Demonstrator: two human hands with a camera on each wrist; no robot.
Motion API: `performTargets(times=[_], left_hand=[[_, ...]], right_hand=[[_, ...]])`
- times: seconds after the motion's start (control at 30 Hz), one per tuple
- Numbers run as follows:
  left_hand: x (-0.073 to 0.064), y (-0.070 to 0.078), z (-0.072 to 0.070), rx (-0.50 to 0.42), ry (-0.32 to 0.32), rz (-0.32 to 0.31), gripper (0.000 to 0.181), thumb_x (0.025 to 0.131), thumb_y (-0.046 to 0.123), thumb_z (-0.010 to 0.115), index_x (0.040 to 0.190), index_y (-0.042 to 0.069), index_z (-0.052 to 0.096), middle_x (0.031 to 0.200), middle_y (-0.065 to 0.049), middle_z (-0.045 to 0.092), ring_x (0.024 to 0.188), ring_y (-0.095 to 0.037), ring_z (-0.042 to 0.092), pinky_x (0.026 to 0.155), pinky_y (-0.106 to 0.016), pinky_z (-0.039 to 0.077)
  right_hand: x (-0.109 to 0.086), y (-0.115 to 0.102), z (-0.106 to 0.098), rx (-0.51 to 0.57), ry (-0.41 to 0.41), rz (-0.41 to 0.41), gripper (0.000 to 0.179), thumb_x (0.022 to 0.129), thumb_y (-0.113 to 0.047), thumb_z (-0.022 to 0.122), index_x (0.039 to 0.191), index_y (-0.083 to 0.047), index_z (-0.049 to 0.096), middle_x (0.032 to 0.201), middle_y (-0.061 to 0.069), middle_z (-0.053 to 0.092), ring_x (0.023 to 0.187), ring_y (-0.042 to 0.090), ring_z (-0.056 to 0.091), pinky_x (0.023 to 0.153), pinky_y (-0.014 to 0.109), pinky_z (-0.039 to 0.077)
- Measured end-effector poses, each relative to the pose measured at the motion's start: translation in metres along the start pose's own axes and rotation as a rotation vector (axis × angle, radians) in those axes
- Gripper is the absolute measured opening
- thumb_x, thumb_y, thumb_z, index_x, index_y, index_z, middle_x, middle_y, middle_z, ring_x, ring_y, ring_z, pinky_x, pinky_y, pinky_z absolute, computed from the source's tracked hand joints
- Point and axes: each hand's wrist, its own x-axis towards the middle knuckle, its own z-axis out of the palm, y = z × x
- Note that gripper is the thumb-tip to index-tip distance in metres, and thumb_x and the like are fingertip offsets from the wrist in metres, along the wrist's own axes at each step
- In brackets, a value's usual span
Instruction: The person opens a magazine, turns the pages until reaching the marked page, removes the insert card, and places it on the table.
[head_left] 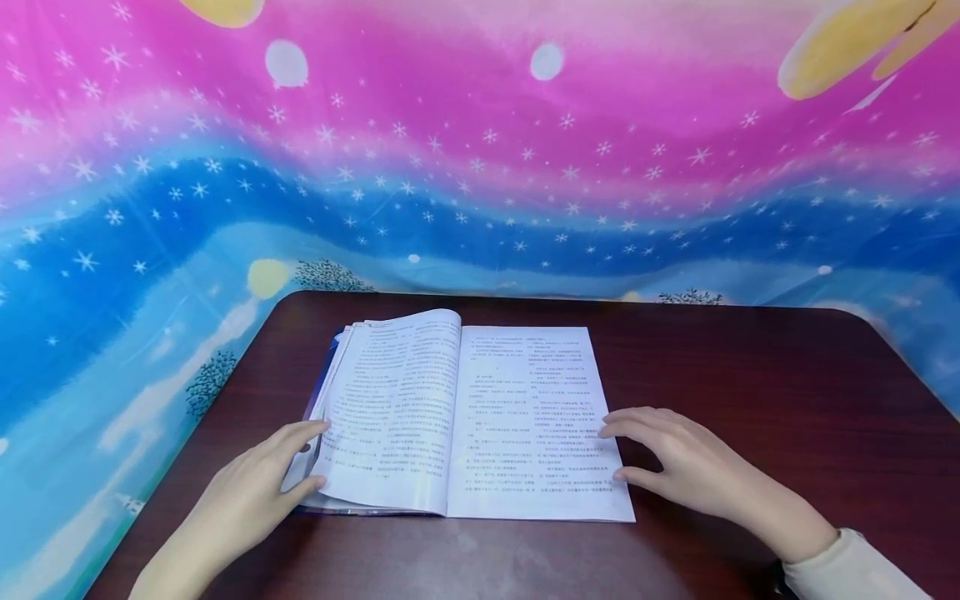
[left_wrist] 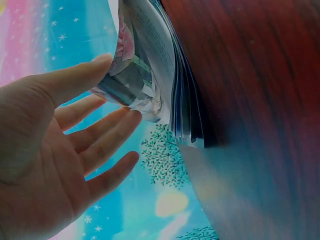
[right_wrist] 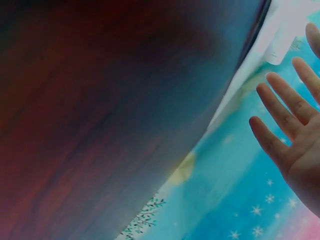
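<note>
An open magazine (head_left: 525, 433) lies on the dark table, with columns of small print on both pages. Its left-hand pages (head_left: 390, 400) bulge upward near the spine, and their outer edges fan apart. My left hand (head_left: 251, 492) is at the outer left edge, thumb and fingertips right at the page edges. In the left wrist view, the left hand's fingers (left_wrist: 107, 137) are spread and mostly straight beside the curled pages (left_wrist: 145, 65), which show a colour picture. My right hand (head_left: 686, 462) reaches to the right page's outer edge, its fingers loosely extended. Spread fingers show in the right wrist view.
The dark red-brown wooden table (head_left: 787, 375) has rounded back corners and extends well to the right of the magazine. Behind it hangs a pink and blue cloth (head_left: 480, 217) printed with snowflakes, which also runs down along the table's left side.
</note>
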Motion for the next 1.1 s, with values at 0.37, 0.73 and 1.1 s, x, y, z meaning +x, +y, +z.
performTargets(times=[0.37, 0.73, 1.1], left_hand=[[0.013, -0.016, -0.001, 0.019, -0.174, -0.06, 0.064, 0.082, 0.029, 0.082, 0.135, 0.003, 0.059, 0.133, -0.022, 0.058, 0.121, -0.044, 0.054, 0.089, -0.063, 0.046], [0.02, -0.021, -0.007, 0.0, -0.175, -0.044, 0.063, 0.082, 0.027, 0.082, 0.136, 0.004, 0.059, 0.135, -0.023, 0.056, 0.125, -0.045, 0.05, 0.095, -0.064, 0.043], [0.027, -0.021, -0.001, -0.041, -0.238, -0.045, 0.065, 0.078, 0.023, 0.085, 0.135, 0.004, 0.059, 0.136, -0.026, 0.055, 0.126, -0.045, 0.05, 0.097, -0.062, 0.043]], right_hand=[[-0.009, 0.004, 0.008, 0.068, -0.15, 0.065, 0.056, 0.079, -0.034, 0.084, 0.129, -0.018, 0.066, 0.143, 0.005, 0.054, 0.129, 0.029, 0.051, 0.097, 0.052, 0.047], [-0.009, 0.004, 0.011, 0.051, -0.184, 0.073, 0.064, 0.076, -0.034, 0.086, 0.133, -0.016, 0.064, 0.149, 0.008, 0.048, 0.132, 0.033, 0.048, 0.1, 0.055, 0.045], [-0.005, 0.003, 0.009, 0.023, -0.151, 0.038, 0.055, 0.08, -0.037, 0.082, 0.128, -0.016, 0.066, 0.143, 0.009, 0.054, 0.128, 0.035, 0.052, 0.101, 0.057, 0.042]])
